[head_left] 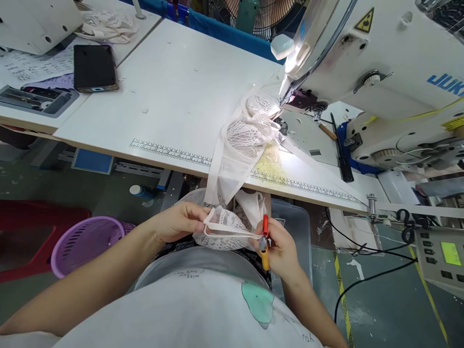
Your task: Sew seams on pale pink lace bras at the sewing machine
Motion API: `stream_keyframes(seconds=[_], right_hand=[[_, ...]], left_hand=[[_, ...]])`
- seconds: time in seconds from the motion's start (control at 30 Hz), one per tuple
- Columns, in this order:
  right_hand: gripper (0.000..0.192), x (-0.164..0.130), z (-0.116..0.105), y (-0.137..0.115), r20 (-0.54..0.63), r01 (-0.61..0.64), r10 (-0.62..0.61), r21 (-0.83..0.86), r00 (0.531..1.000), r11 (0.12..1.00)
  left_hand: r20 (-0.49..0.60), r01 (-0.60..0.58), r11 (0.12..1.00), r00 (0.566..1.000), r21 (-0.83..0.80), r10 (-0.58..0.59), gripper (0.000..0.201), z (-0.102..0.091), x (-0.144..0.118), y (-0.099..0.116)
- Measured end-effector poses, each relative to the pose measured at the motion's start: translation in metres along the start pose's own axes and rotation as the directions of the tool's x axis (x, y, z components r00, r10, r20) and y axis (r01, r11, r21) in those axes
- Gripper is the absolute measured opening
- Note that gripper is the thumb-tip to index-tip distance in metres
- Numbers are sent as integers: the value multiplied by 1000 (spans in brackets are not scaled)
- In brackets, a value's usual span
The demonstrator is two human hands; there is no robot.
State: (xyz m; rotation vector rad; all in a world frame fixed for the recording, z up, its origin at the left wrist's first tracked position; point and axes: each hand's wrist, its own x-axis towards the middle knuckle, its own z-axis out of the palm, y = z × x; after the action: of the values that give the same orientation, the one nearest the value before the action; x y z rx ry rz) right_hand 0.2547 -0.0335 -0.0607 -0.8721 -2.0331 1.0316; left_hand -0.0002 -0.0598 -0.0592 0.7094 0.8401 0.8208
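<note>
I see a white lace garment (246, 140) with an openwork floral pattern, draped over the near edge of the white bench (181, 96), which carries a black printed ruler scale. The snips (265, 241) near my right fingers have a red and a yellow handle. At near left sits a purple slotted basket (85, 241). A black phone (94, 66) lies far left. The sewing machine (391, 63) is cream with blue lettering.

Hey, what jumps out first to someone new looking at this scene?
The white lace garment draped off the table edge from under the sewing machine at right. Below, the left hand pinches its strap while the right hand holds red-and-yellow snips.
</note>
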Motion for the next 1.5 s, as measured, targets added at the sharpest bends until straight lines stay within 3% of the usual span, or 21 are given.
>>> stream_keyframes(seconds=[0.17,0.3,0.37,0.47,0.53,0.7,0.87,0.97,1.07,1.17,1.3,1.43,1.5], right_hand=[[13,-4,5,2,-20,-76,76,35,997,997],[13,-2,4,-2,-40,-63,64,32,997,998],[15,-1,2,-3,-59,-56,58,36,997,998],[16,-2,1,-3,-58,-46,49,47,997,998],[19,-4,2,-2,-43,-30,32,53,999,998],[16,-6,7,-7,-44,1,1,41,999,999],[10,-7,11,-12,-55,35,-33,35,998,999],[10,-9,11,-10,-67,21,-19,37,998,999],[10,-14,13,-4,-72,-23,29,84,997,996],[17,-23,22,6,-26,-132,143,250,989,959],[39,-30,40,18,114,-325,309,469,944,822],[42,-23,33,22,242,-430,357,453,902,781],[39,-14,18,20,216,-429,372,392,903,814]], left_hand=[[31,-46,995,998,-90,49,33,12,-6,2],[-30,-41,979,999,-200,36,30,24,-10,2],[-109,-129,985,987,-115,117,28,26,-11,2],[-220,-282,953,928,113,301,23,26,-12,4],[-249,-312,925,898,218,362,20,27,-12,5],[-333,-295,924,870,241,365,15,33,-11,9],[-412,-280,941,847,191,336,24,36,-8,12],[-386,-205,952,879,227,281,28,34,-8,15],[-342,-149,920,897,361,280,21,30,-10,17],[-274,-209,800,866,562,418,15,30,-12,21],[-146,-280,667,849,690,508,14,41,-8,22],[-49,-297,503,823,812,565,27,50,4,14],[-7,-304,445,819,842,573,33,54,9,10]])
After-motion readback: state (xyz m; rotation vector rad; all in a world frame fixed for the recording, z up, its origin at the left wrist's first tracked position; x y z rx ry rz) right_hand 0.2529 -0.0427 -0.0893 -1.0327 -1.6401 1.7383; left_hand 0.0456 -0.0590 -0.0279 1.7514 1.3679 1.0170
